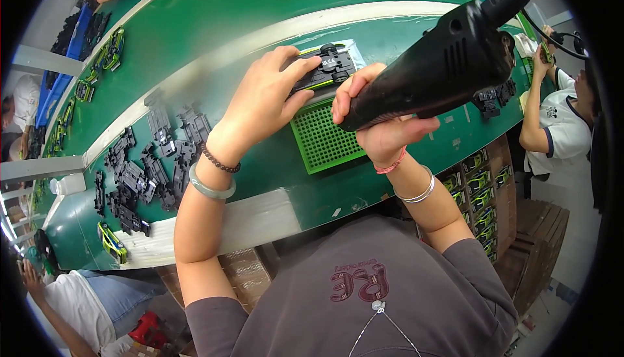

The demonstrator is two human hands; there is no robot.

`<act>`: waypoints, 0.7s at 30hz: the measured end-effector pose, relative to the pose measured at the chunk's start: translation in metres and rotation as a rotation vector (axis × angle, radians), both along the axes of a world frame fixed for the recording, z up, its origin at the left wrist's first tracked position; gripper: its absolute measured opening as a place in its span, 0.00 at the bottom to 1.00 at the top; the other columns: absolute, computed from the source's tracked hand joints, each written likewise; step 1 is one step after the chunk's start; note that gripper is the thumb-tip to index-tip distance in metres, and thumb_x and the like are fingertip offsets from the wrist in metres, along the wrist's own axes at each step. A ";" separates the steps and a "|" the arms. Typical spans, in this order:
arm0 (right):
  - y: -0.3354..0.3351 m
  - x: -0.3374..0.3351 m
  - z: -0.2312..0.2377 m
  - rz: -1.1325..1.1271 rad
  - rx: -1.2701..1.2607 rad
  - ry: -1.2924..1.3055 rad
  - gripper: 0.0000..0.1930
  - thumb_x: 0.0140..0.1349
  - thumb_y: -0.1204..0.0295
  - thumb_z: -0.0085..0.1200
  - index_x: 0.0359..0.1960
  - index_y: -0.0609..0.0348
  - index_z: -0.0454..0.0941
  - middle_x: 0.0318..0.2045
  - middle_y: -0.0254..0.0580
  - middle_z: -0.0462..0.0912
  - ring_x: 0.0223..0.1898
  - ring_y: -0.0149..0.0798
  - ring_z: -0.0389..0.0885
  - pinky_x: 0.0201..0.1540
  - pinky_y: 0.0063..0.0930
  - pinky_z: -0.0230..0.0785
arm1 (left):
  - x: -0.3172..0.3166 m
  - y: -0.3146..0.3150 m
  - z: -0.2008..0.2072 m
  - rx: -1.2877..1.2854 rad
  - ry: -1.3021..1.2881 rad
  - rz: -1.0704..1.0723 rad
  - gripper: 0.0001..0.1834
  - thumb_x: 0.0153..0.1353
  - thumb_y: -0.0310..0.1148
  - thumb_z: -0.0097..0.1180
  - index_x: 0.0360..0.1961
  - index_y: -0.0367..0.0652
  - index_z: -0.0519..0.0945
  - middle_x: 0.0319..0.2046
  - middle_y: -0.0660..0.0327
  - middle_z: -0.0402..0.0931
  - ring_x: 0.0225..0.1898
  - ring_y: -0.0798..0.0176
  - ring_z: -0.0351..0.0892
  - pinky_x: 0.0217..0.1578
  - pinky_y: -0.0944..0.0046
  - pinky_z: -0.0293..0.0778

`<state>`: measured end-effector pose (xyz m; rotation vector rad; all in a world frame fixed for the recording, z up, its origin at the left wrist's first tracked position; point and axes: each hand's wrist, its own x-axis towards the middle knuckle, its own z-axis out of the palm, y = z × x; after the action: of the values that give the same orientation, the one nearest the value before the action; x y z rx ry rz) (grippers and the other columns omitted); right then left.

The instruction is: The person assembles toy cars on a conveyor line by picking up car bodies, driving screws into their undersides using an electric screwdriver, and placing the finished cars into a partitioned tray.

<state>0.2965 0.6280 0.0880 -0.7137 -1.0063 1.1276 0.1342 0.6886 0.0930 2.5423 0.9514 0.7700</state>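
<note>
A toy car [327,64] lies upside down, its black chassis and wheels facing up and green body edges showing. My left hand [276,87] holds it from the left, fingers across the chassis and thumb at the near side. The fingers of my right hand [380,119] wrap round a black electric screwdriver [435,64], which leans in from the upper right with a thick cable at its top. Its tip is hidden behind my hand. Just below the car sits a green perforated tray [328,139], partly covered by my right hand.
Several black chassis parts [153,168] are heaped on the green table [312,198] at left, with a green toy car [112,243] near the front edge. More chassis [494,99] lie at right. A box of green cars [481,207] stands below the table. Other people work around it.
</note>
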 end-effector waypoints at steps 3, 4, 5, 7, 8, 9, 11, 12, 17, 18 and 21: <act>-0.004 -0.006 0.008 -0.013 -0.024 -0.095 0.53 0.29 0.17 0.22 0.29 0.63 0.63 0.19 0.40 0.69 0.18 0.34 0.70 0.20 0.23 0.66 | -0.001 0.002 -0.001 0.013 0.009 -0.018 0.23 0.47 0.30 0.60 0.48 0.45 0.72 0.45 0.49 0.69 0.45 0.46 0.69 0.45 0.55 0.68; -0.005 -0.007 0.011 -0.038 -0.039 -0.172 0.53 0.29 0.17 0.22 0.29 0.64 0.63 0.19 0.40 0.69 0.17 0.33 0.70 0.19 0.22 0.66 | -0.001 0.001 0.000 0.016 0.007 -0.020 0.23 0.47 0.30 0.60 0.48 0.45 0.72 0.45 0.49 0.69 0.45 0.46 0.69 0.45 0.55 0.68; -0.002 -0.003 0.011 0.006 -0.008 -0.231 0.54 0.30 0.17 0.20 0.30 0.65 0.64 0.19 0.41 0.69 0.17 0.33 0.71 0.18 0.21 0.65 | -0.001 0.001 0.001 0.029 0.001 -0.025 0.23 0.47 0.30 0.60 0.48 0.45 0.72 0.45 0.49 0.68 0.45 0.46 0.69 0.45 0.55 0.68; -0.003 -0.003 0.018 0.013 -0.073 -0.209 0.55 0.30 0.17 0.19 0.30 0.65 0.64 0.19 0.41 0.69 0.17 0.33 0.71 0.19 0.22 0.66 | -0.001 0.002 0.000 0.048 -0.001 -0.027 0.23 0.47 0.29 0.60 0.48 0.45 0.72 0.45 0.49 0.68 0.45 0.46 0.69 0.45 0.55 0.68; -0.003 -0.004 0.021 0.022 -0.141 -0.188 0.55 0.30 0.17 0.18 0.30 0.65 0.64 0.18 0.42 0.70 0.17 0.34 0.71 0.19 0.22 0.66 | -0.002 0.001 -0.001 0.028 0.006 -0.018 0.23 0.47 0.29 0.60 0.48 0.45 0.72 0.45 0.49 0.68 0.45 0.46 0.69 0.45 0.55 0.68; -0.001 -0.001 0.019 0.042 -0.080 -0.126 0.55 0.29 0.17 0.17 0.30 0.64 0.64 0.18 0.42 0.70 0.17 0.34 0.72 0.19 0.22 0.66 | -0.002 0.001 0.000 0.010 0.011 -0.013 0.23 0.47 0.29 0.60 0.48 0.45 0.72 0.45 0.49 0.68 0.46 0.46 0.69 0.45 0.55 0.68; 0.008 0.007 0.023 0.050 0.108 0.090 0.56 0.28 0.16 0.16 0.29 0.63 0.65 0.17 0.42 0.71 0.17 0.35 0.71 0.20 0.24 0.66 | 0.000 0.001 0.000 0.017 0.009 -0.013 0.23 0.47 0.29 0.60 0.48 0.45 0.72 0.45 0.49 0.68 0.46 0.46 0.69 0.45 0.55 0.68; 0.015 0.018 0.034 0.032 0.218 0.102 0.56 0.27 0.16 0.16 0.29 0.63 0.65 0.16 0.43 0.70 0.16 0.36 0.71 0.21 0.26 0.67 | 0.001 0.000 0.001 0.012 0.008 -0.012 0.23 0.47 0.29 0.60 0.48 0.45 0.72 0.45 0.49 0.68 0.46 0.46 0.69 0.46 0.55 0.68; 0.057 0.033 0.062 -0.022 0.326 -0.079 0.55 0.28 0.17 0.15 0.30 0.63 0.66 0.16 0.44 0.72 0.16 0.36 0.70 0.20 0.26 0.66 | 0.001 -0.002 0.004 0.005 0.004 -0.014 0.23 0.48 0.29 0.60 0.48 0.45 0.73 0.45 0.49 0.69 0.46 0.47 0.69 0.46 0.55 0.67; 0.059 0.029 0.065 -0.069 0.243 -0.125 0.55 0.30 0.17 0.15 0.29 0.63 0.67 0.15 0.44 0.72 0.16 0.36 0.71 0.20 0.25 0.66 | 0.000 -0.002 0.005 -0.009 0.013 -0.009 0.23 0.47 0.29 0.60 0.48 0.45 0.73 0.45 0.49 0.69 0.45 0.47 0.70 0.45 0.55 0.67; 0.070 0.030 0.052 -0.085 0.234 -0.108 0.54 0.32 0.18 0.17 0.28 0.63 0.68 0.14 0.44 0.72 0.16 0.36 0.71 0.20 0.25 0.66 | 0.000 -0.002 0.004 -0.013 0.016 -0.008 0.24 0.47 0.30 0.60 0.48 0.45 0.73 0.45 0.50 0.69 0.45 0.47 0.70 0.45 0.55 0.67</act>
<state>0.3267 0.6983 0.1401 -0.6272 -1.1668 0.8877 0.1343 0.6868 0.0971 2.5429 0.9476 0.7401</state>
